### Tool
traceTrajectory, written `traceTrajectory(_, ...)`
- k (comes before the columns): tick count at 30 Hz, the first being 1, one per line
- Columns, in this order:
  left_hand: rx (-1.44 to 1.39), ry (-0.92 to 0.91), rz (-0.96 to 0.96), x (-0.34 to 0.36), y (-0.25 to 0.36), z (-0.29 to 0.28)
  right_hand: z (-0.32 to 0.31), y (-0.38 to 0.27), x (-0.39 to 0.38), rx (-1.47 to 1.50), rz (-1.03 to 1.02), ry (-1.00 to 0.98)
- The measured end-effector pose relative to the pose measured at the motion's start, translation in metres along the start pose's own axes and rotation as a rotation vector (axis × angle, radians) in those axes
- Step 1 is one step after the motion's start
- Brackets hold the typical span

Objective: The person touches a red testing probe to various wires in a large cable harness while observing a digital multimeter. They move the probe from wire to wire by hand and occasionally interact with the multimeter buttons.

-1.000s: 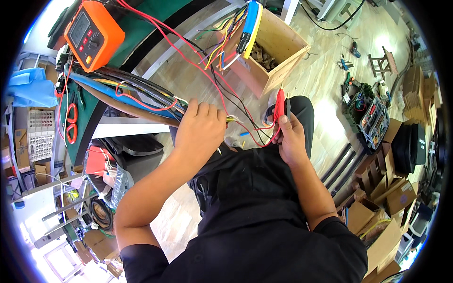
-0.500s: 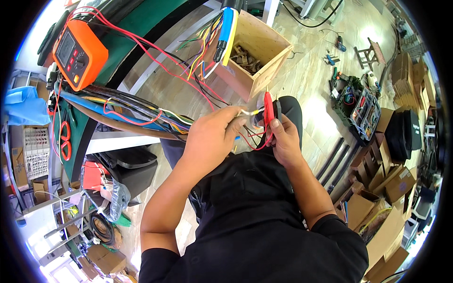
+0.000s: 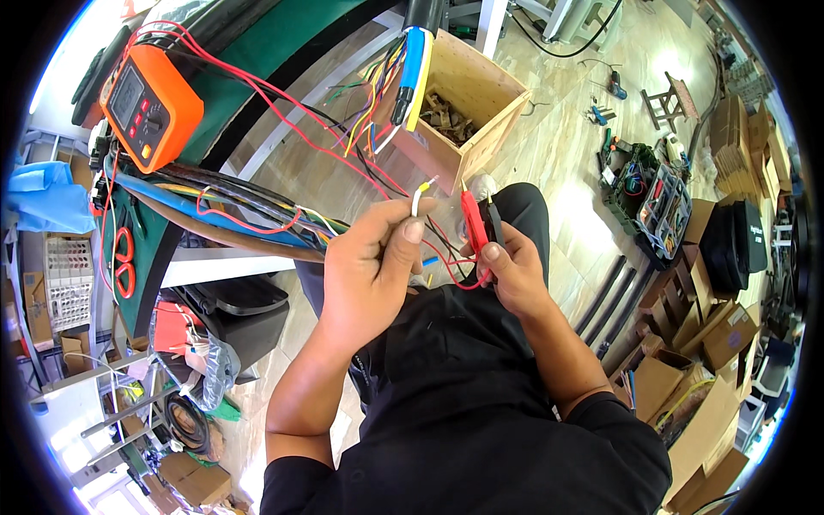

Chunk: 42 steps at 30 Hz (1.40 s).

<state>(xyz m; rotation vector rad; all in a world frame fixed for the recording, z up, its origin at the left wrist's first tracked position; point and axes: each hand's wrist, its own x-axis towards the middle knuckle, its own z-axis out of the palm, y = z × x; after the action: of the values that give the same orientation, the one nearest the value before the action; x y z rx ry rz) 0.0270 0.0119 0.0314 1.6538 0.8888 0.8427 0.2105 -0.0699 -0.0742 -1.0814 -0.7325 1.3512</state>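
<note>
My left hand [image 3: 369,266] pinches a thin white wire [image 3: 415,199] with a yellow tip, holding it upright between thumb and forefinger. My right hand [image 3: 513,273] grips a red test probe [image 3: 474,225] and a black one [image 3: 495,220] side by side, tips pointing up, a little to the right of the wire's end. Red leads [image 3: 283,120] run from the probes up to an orange meter [image 3: 150,107] lying on the green bench. A bundle of coloured wires [image 3: 249,206] comes from the left into my left hand.
An open wooden box [image 3: 493,94] holding scraps stands on the floor ahead, with a thick cable's coloured cores [image 3: 410,69] hanging over it. Red-handled scissors [image 3: 123,257] lie on the bench at the left. A tool case [image 3: 657,202] and cardboard boxes [image 3: 712,335] sit at the right.
My left hand has turned and lifted a single white wire clear of the bundle. The right hand stays on the probes, now held nearer that wire's tip. The view has shifted slightly.
</note>
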Motion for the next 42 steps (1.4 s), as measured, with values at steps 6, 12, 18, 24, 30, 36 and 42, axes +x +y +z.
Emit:
traceTrajectory(6, 0.024, 0.015, -0.181, -0.007, -0.019, 0.001, 0.006, -0.014, -0.008, -0.019, -0.013, -0.062)
traceTrajectory(12, 0.131, 0.006, -0.165, -0.009, -0.025, 0.002, 0.017, -0.019, -0.01, -0.065, -0.023, -0.078)
traceTrajectory(18, 0.1, 0.002, -0.193, -0.01, -0.02, 0.0, 0.021, -0.017, -0.007, -0.098, -0.048, -0.085)
traceTrajectory(24, 0.127, 0.002, -0.174, -0.012, -0.022, -0.002, 0.019, -0.012, -0.005, -0.11, -0.046, -0.102)
traceTrajectory(30, 0.099, -0.006, -0.203, -0.015, -0.023, -0.005, 0.017, -0.011, -0.004, -0.125, -0.005, -0.131)
traceTrajectory(36, -0.115, -0.064, -0.208, -0.017, -0.03, -0.007, 0.018, -0.01, -0.003, -0.09, 0.013, -0.192)
traceTrajectory(42, -0.23, 0.039, -0.198, -0.013, -0.025, -0.004, 0.02, -0.012, -0.004, -0.108, 0.012, -0.205)
